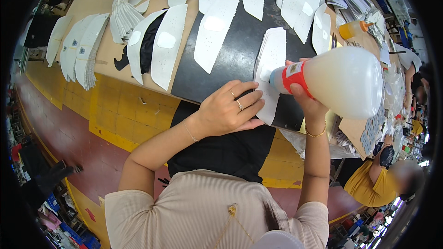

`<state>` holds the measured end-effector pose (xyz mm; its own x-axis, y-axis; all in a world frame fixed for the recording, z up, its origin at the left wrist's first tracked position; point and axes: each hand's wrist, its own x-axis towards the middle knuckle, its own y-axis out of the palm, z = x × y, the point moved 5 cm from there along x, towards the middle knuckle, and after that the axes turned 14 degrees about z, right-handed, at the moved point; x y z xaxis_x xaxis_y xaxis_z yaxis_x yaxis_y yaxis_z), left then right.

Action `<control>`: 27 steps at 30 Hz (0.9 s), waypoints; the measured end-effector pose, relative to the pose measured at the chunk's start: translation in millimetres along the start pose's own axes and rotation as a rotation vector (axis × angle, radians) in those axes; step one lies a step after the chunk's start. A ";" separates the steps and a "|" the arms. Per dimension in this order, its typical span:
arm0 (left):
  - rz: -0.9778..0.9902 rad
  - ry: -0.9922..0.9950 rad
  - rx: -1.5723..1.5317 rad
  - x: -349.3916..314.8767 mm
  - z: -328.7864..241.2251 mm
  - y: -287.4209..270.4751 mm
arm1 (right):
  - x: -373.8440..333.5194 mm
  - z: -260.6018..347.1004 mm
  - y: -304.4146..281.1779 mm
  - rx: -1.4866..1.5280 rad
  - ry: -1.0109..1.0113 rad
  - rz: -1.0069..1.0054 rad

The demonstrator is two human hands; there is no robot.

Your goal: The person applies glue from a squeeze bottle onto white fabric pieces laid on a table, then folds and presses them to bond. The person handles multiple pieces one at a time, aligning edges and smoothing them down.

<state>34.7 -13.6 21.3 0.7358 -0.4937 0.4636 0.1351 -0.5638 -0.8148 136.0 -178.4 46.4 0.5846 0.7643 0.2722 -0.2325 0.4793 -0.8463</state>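
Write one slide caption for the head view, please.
Left fingers touch a stack of white cut pieces while right fingers grip a tilted, red-banded plastic bottle.

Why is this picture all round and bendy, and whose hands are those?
It comes from a wide, curvy camera on a person's head, looking down, so straight edges bend. There is no robot: those are the person's own bare hands. The right hand holds a big cloudy bottle tipped sideways, its nozzle end toward a stack of white pieces. The left hand touches that stack's edge. More white pieces lie spread across the table.
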 end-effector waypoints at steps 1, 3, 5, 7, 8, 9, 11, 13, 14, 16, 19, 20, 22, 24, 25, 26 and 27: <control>0.002 -0.003 0.006 0.2 0.2 -1.1 | -0.2 -1.2 -1.1 0.050 -0.014 -0.014; 0.004 -0.001 0.002 0.1 -0.7 -0.5 | -0.9 -5.9 -3.1 0.068 0.003 -0.079; 0.002 -0.004 -0.005 0.1 -0.7 0.3 | -4.1 -8.3 -4.2 0.204 0.009 -0.131; 0.002 -0.006 -0.003 0.2 -0.3 0.4 | -6.6 -7.4 -4.1 0.388 0.007 -0.174; 0.002 -0.007 -0.004 0.0 -0.5 0.7 | -6.9 -6.8 -4.4 0.445 0.009 -0.197; 0.007 -0.008 -0.004 0.3 -0.6 0.8 | -4.0 -5.0 -7.1 0.433 0.014 -0.225; 0.017 -0.010 -0.003 1.0 0.0 -0.2 | -6.6 -7.0 -8.0 0.425 0.025 -0.251; 0.019 -0.009 -0.014 -0.3 0.0 -0.6 | -15.4 -10.5 -5.3 0.456 0.035 -0.250; 0.018 -0.007 -0.020 -0.1 0.0 -0.3 | -17.0 -9.2 -5.1 0.481 0.041 -0.252; 0.018 -0.008 -0.018 0.2 0.4 -0.1 | -15.0 -2.7 -3.6 0.577 0.055 -0.264; 0.019 -0.010 -0.022 0.1 -0.1 -0.2 | -12.5 -0.1 7.5 0.533 0.025 -0.188; 0.019 -0.009 -0.022 1.0 0.1 -0.8 | -8.3 2.9 11.1 0.529 0.003 -0.182; 0.042 -0.028 -0.067 3.1 -0.4 -4.0 | -0.8 9.1 19.3 0.524 -0.037 -0.169; 0.055 -0.068 -0.152 6.0 3.1 -10.4 | 10.3 12.8 13.4 0.601 -0.034 -0.227; 0.058 -0.102 -0.221 6.3 5.9 -13.7 | 12.8 12.7 6.7 0.635 -0.031 -0.273; 0.061 -0.136 -0.293 9.3 8.8 -19.2 | 14.4 12.9 0.6 0.668 -0.028 -0.320; 0.046 -0.210 -0.238 14.1 16.3 -26.7 | 11.5 7.8 -12.4 0.740 0.054 -0.473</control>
<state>52.2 5.3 43.9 0.8618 -0.3886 0.3261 -0.0424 -0.6957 -0.7171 139.6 -172.1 63.6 0.7788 0.4020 0.4815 -0.3896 0.9116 -0.1310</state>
